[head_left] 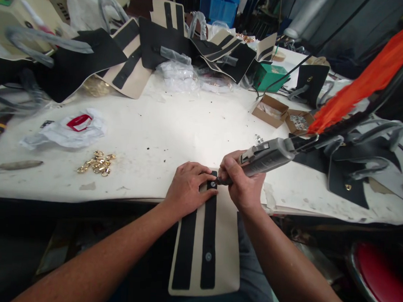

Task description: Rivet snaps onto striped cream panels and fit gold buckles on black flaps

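Observation:
My right hand (242,182) is wrapped round a grey power screwdriver (272,157), tilted with its tip pointing left and down. The tip is at a round metal fastener (213,184) near the far end of a black strip. That strip runs along a beige panel (227,242), which lies partly on the table edge and partly over my lap. A second black strip (184,253) runs beside it, and another round fastener (208,257) sits at the near end. My left hand (189,186) lies open on the panel's far left, thumb and forefinger either side of the fastener.
Gold-coloured metal rings or clasps (97,163) lie in a pile on the white table (131,134). Small cardboard boxes (270,110) and a green box (271,77) stand behind. Black panels with wrapped handles (163,45) line the back. An orange-covered cord (367,83) hangs at right above a red stool (384,277).

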### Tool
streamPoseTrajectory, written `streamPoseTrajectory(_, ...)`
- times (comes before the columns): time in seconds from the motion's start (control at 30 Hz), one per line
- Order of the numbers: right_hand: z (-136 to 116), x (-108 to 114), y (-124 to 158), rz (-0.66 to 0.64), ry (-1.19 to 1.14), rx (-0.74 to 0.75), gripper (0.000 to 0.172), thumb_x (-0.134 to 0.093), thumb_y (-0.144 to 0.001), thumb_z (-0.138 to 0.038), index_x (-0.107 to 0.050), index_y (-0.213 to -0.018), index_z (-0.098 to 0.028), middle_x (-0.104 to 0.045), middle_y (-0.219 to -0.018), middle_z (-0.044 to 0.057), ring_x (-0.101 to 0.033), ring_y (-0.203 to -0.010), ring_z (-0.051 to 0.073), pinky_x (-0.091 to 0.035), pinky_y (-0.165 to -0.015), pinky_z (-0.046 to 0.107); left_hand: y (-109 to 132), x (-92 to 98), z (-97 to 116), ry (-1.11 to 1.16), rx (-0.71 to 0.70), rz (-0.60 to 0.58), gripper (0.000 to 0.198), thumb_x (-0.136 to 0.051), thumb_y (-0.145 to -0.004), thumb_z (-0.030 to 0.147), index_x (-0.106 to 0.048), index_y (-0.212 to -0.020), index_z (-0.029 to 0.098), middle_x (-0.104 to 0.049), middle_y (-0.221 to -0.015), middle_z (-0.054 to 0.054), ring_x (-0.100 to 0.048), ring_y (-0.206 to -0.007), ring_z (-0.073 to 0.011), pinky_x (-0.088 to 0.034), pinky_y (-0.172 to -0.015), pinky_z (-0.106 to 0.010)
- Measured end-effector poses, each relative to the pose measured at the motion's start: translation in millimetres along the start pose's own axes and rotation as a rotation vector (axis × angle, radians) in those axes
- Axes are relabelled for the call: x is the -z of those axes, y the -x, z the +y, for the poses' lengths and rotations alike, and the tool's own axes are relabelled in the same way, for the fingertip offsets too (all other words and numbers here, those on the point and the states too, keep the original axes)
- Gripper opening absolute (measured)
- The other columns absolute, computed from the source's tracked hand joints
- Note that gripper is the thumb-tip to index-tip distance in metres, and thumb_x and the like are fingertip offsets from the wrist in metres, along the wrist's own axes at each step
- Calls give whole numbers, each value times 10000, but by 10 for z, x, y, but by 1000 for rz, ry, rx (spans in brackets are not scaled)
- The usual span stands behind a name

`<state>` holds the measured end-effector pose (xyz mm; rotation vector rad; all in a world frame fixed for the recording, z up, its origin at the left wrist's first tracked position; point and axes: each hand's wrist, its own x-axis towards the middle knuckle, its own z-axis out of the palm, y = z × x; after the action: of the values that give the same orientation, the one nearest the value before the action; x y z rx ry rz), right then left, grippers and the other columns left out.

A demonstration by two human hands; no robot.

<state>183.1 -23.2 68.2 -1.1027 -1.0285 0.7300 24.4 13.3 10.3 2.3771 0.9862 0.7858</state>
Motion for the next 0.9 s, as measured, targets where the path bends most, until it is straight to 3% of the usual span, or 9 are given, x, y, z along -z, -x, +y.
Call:
streamPoseTrajectory(0.27,-65,-18,-63,-196,61,56,364,-795,-918,-461,-631,-700,-219,-629,-683,5,-580,-606,155,-510,-581,300,4,-9,-24,-30,-5,-23,307,-888,-859,412,-797,-1129,296,-765,-1302,-20,-631,-1244,-309,-450,-1101,-533)
streamPoseTrajectory(0.63,30,27,-88,-324,-13,71,310,-811,-889,-380,-584,-746,-226,-633,-701,-4,-588,-612,156,-517,-597,296,17,-21,-45,83,73,-47,156,-768,-938,361,-800,-1066,278,-747,-1227,-58,-578,-1282,-337,-400,-1167,-585)
streamPoseTrajectory(0.77,-65,-32,-15,-308,118,52,270,-770,-858,-361,-563,-744,-230,-604,-679,-5,-579,-621,171,-528,-616,302,75,52,74,-29,42,-1,147,-775,-879,358,-795,-1005,283,-767,-1088,-80,-666,-1078,-317,-536,-1014,-551)
streamPoseTrajectory(0.9,72,-158,40,-353,180,-10,379,-772,-826,-515,-572,-704,-216,-591,-656,1,-563,-621,174,-508,-594,284,50,-19,-77,-167,6,27,438,-795,-793,383,-768,-1227,334,-766,-996,-128,-698,-935,-357,-596,-839,-574)
